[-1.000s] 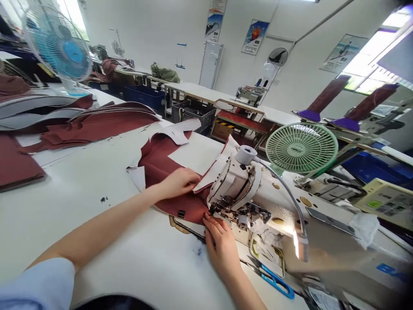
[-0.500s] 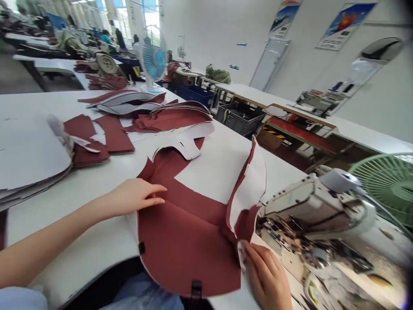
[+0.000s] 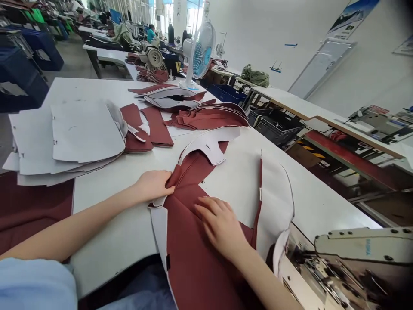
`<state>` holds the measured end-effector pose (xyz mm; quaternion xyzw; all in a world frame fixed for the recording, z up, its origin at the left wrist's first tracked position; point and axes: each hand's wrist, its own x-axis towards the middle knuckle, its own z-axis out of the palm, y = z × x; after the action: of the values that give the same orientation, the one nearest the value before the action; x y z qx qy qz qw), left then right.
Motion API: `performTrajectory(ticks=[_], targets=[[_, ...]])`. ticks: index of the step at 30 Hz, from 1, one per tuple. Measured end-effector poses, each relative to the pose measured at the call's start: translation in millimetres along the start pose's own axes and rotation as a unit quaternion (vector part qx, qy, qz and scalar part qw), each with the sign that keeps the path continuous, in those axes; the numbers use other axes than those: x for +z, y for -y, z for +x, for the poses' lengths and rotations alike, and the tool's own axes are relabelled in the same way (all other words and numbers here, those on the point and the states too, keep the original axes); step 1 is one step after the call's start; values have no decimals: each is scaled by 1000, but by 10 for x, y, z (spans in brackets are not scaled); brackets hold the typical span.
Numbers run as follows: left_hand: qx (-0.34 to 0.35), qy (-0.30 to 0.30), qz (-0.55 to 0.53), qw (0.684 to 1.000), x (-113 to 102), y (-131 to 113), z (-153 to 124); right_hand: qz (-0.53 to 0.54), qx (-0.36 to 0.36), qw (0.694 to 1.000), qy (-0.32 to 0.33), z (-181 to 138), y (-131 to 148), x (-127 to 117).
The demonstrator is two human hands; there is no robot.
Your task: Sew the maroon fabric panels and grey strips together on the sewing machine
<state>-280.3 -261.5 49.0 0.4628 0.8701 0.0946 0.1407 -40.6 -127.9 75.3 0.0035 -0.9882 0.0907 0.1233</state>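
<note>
Since the earlier frame the view is swinging left, the sewing machine is sliding toward the lower right corner, and both hands are shifting onto the cloth.

At the far upper left, blue crates (image 3: 19, 82) are standing on the floor, and a person in teal (image 3: 151, 34) is sitting at a distant bench. Nearer, a stack of white backing sheets (image 3: 64, 137) is lying on the white worktable (image 3: 109, 241), beside cut maroon pieces (image 3: 145, 127) and a dark maroon sheet (image 3: 29, 206). A fan with blue blades (image 3: 201, 54) is standing beyond them.

The left hand (image 3: 153, 185), below a light blue sleeve (image 3: 32, 284), is pinching the upper tip of the maroon fabric panel (image 3: 193, 224), its fingers closed together on a fold. The panel is lying on the table's near edge, its long axis running from the bottom of the frame up and to the right, and it is forking into two arms edged with white backing. A small black tab (image 3: 167, 261) is sitting on its left edge. The right hand (image 3: 221, 226) is pressing flat on the cloth, fingers slightly apart.

At the lower right, the sewing machine (image 3: 361, 254) is showing a blue word on its head, too small to read.
</note>
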Motion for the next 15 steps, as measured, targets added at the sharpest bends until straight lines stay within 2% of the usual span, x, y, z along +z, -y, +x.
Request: performTrajectory(ticks=[3,7,9,13,15], targets=[[26,-13,-74,997,13,143,37,33,-36,998,35,482,169,423],[8,-56,-182,982,-15,374,-6,36,-87,993,70,704,359,827],[-5,-51,-170,984,-36,398,-72,35,-86,993,75,721,397,891],[-19,-8,-77,997,-87,337,-227,52,-71,994,63,721,393,880],[-20,14,-72,997,-112,347,-287,56,-70,994,59,719,380,882]])
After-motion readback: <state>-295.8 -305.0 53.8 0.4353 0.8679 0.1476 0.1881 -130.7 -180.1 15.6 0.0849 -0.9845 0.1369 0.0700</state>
